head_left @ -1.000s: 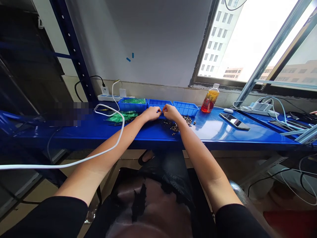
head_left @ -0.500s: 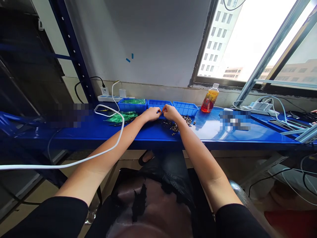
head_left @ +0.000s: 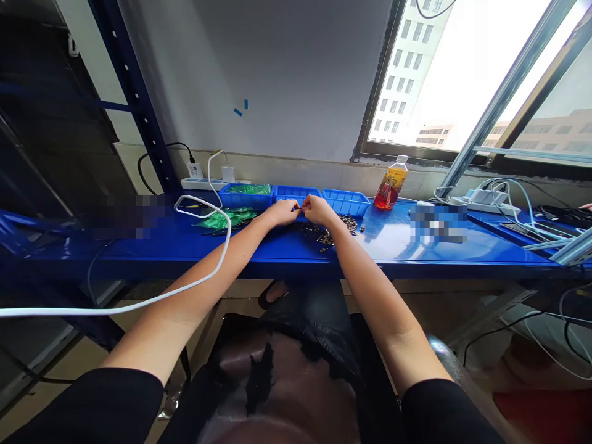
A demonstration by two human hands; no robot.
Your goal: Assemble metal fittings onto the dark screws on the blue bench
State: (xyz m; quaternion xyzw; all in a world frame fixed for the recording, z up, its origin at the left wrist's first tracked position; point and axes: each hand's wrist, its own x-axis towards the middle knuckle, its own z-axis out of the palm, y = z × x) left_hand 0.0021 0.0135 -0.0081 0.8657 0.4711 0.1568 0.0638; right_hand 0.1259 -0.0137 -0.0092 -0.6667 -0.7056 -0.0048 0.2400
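The curled fingertips of the left hand [head_left: 281,212] and right hand [head_left: 319,211] nearly meet; whether they grip anything cannot be told. The small metal parts [head_left: 350,224] lie rightward on the blue bench [head_left: 282,248], nearer the right hand.

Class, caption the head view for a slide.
Left hand and right hand close together near blue bins and small parts.

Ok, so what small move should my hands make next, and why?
Perhaps ease your left hand and right hand a touch closer together: they nearly meet, fingers bent inward, in front of the middle blue bin. Anything pinched there is too small to make out, so I'd go gently.
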